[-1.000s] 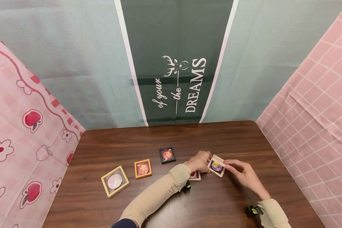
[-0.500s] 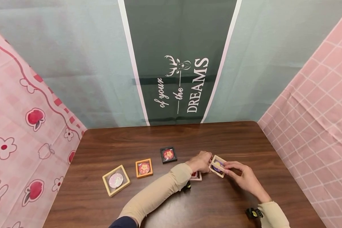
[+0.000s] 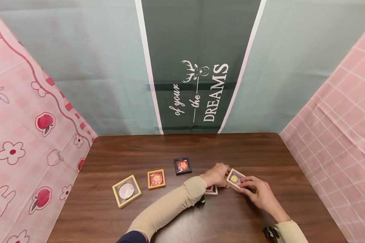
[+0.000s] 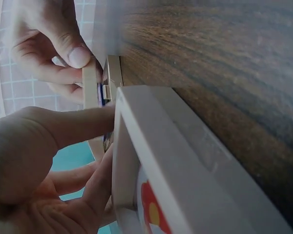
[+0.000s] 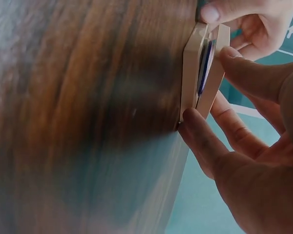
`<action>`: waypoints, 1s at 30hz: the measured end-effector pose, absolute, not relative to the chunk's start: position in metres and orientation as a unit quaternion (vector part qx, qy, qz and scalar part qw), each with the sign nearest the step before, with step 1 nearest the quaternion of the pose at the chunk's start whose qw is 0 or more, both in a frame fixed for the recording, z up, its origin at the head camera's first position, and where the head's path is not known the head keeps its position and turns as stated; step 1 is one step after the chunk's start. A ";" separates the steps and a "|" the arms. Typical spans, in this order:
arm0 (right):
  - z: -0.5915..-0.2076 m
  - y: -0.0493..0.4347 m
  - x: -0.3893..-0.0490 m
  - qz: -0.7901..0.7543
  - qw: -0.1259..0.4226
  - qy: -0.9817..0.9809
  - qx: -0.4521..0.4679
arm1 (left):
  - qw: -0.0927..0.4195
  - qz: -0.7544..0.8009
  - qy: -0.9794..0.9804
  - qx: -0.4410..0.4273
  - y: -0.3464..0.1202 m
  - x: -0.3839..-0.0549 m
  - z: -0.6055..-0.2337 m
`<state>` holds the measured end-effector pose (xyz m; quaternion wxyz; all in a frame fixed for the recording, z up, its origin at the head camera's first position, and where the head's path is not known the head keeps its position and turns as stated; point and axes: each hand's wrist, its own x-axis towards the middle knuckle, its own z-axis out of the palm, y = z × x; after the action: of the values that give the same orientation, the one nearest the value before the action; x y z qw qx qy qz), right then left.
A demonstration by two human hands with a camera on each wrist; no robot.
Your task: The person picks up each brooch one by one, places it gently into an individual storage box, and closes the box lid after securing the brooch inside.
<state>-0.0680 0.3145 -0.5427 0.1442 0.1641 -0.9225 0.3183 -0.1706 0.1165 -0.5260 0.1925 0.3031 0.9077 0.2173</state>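
Note:
Both hands hold a small cream display frame (image 3: 235, 179) at the right of the table. Behind its clear film shows a purple round badge with a yellow figure. In the right wrist view the two halves of the frame (image 5: 216, 78) stand slightly apart, with the badge's dark blue edge between them. My left hand (image 3: 218, 174) grips the frame's left end between thumb and fingers. My right hand (image 3: 260, 194) pinches the opposite end, fingers on both halves. Under the left wrist lies a pale pink frame (image 3: 212, 193) with a red design, partly hidden.
On the brown table (image 3: 134, 148) lie a black frame (image 3: 183, 173), an orange frame (image 3: 156, 187) and a larger yellow frame (image 3: 118, 200), each with a round badge. Cloth hangs (image 3: 103, 67) along the back and both sides.
The frame's raised lid has swung down over the badge, almost meeting the other half. Both hands have stayed at about the same place; the head view has shifted slightly.

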 end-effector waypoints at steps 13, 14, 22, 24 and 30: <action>-0.546 0.312 -0.065 0.301 0.171 -0.921 0.177 | 0.204 0.235 0.901 0.301 0.117 -0.166 -0.522; -0.546 0.312 -0.066 0.301 0.171 -0.921 0.180 | 0.204 0.235 0.902 0.300 0.116 -0.166 -0.522; -0.546 0.310 -0.068 0.317 0.170 -0.915 0.181 | 0.199 0.224 0.910 0.287 0.117 -0.166 -0.522; -0.546 0.309 -0.068 0.320 0.171 -0.915 0.179 | 0.199 0.219 0.913 0.281 0.118 -0.165 -0.520; -0.546 0.309 -0.068 0.322 0.169 -0.915 0.175 | 0.195 0.201 0.921 0.271 0.122 -0.164 -0.518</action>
<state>-0.0676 0.3092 -0.5463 0.1693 0.1747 -0.9148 0.3224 -0.1638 0.1220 -0.5176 0.1952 0.2708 0.9210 0.2006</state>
